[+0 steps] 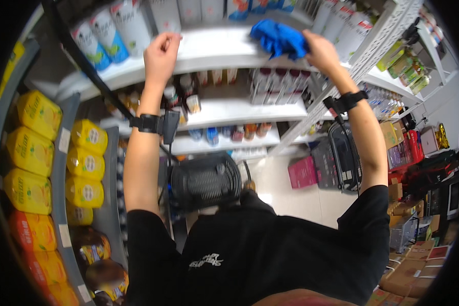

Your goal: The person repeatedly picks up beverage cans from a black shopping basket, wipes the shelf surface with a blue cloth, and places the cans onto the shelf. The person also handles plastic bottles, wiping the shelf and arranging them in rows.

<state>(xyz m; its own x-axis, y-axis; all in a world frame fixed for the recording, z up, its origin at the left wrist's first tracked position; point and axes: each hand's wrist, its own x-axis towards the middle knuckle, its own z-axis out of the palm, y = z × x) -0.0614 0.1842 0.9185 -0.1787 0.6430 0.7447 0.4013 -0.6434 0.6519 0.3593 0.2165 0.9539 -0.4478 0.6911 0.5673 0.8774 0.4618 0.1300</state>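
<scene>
My right hand (322,51) holds a crumpled blue cloth (279,38) by its right end, over the white upper shelf (218,42). My left hand (161,57) is at the same shelf's front edge, its fingers curled; whether something small is between them cannot be made out. White and blue packages (109,38) stand left of my left hand. Further white packages (350,32) are behind and to the right of my right hand. Each wrist wears a black strap with a small device and a cable.
Lower shelves hold jars (193,103) and shrink-wrapped cartons (279,86). A black basket (206,179) stands below, near my body. Yellow bottles (34,149) line the grey shelving at left. Dark crates (332,160), a pink box (303,173) and cardboard boxes (409,267) are at right. A dark pole (95,80) slants across the left.
</scene>
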